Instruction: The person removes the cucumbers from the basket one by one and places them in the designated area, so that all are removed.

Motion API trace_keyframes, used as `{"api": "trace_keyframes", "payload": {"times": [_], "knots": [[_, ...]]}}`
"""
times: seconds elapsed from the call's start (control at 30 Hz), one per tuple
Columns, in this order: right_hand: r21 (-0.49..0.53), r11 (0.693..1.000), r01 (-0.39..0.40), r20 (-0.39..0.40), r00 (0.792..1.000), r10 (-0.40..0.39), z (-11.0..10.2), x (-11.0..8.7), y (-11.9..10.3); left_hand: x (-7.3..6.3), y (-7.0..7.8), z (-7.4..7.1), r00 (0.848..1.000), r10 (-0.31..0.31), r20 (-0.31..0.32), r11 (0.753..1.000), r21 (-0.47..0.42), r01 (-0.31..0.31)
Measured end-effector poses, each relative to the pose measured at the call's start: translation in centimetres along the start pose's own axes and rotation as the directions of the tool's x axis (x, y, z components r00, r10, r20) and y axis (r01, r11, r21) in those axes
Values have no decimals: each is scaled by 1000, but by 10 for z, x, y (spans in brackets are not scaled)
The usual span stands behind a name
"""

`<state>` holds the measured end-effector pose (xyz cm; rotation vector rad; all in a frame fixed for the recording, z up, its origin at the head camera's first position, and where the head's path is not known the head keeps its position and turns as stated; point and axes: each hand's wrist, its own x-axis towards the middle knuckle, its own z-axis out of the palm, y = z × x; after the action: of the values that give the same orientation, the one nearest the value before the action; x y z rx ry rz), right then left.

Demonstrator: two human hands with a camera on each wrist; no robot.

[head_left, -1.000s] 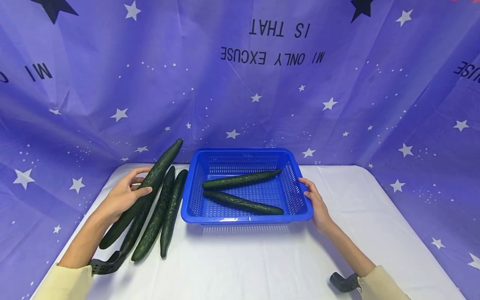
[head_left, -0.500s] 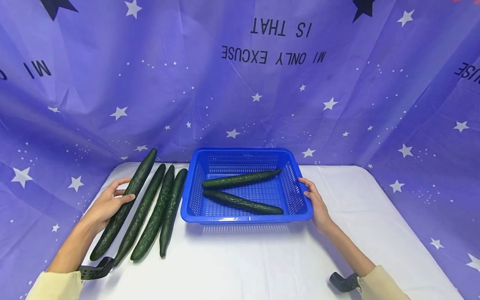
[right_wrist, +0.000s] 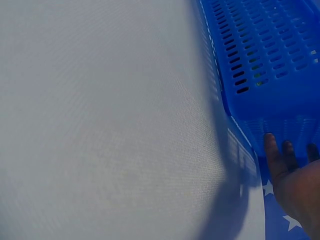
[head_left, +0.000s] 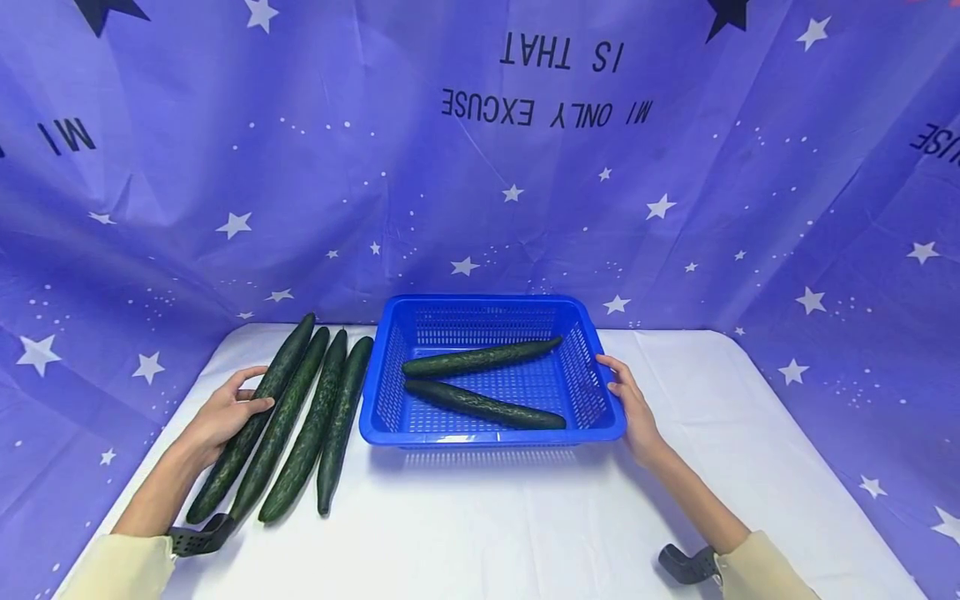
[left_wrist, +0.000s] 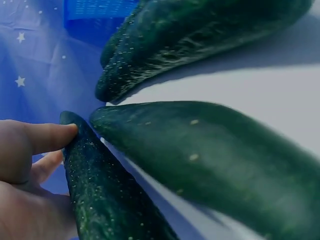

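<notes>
On the left of the white table, my left hand point(head_left: 221, 421) holds the leftmost long dark green cucumber point(head_left: 288, 350), thumb on one side and fingers around the other. In the left wrist view the thumb presses near the far end of this cucumber point(left_wrist: 107, 195). Three more cucumbers lie alongside it in a slanting row, the nearest being a smooth-skinned cucumber point(head_left: 281, 425). My right hand point(head_left: 636, 417) grips the right rim of a blue plastic basket point(head_left: 495, 437). In the right wrist view its fingers point(right_wrist: 272, 152) meet the basket's outer wall.
Two cucumbers lie inside the basket, an upper cucumber point(head_left: 480, 358) and a lower cucumber point(head_left: 483, 406). A purple star-printed curtain point(head_left: 480, 208) hangs behind and on both sides of the white tablecloth point(head_left: 495, 533). Black wrist mounts point(head_left: 202, 535) stick out from the sleeves.
My left hand has carried its cucumber from above the others leftward and lowered it to the left end of the row. My right hand and the basket have stayed put.
</notes>
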<state>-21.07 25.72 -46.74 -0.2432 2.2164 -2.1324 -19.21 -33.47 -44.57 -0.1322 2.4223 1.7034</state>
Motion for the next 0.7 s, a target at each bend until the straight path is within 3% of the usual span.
{"api": "trace_keyframes", "payload": {"times": [0.33,0.7], "knots": [[-11,1000,0,-2,1000,0,0,0,-3,3,-9,5,998,-49,-30,999,-19,49],[11,998,65,24,998,-65,-1,-1,2,4,-10,2,997,-60,-43,997,54,63]]}}
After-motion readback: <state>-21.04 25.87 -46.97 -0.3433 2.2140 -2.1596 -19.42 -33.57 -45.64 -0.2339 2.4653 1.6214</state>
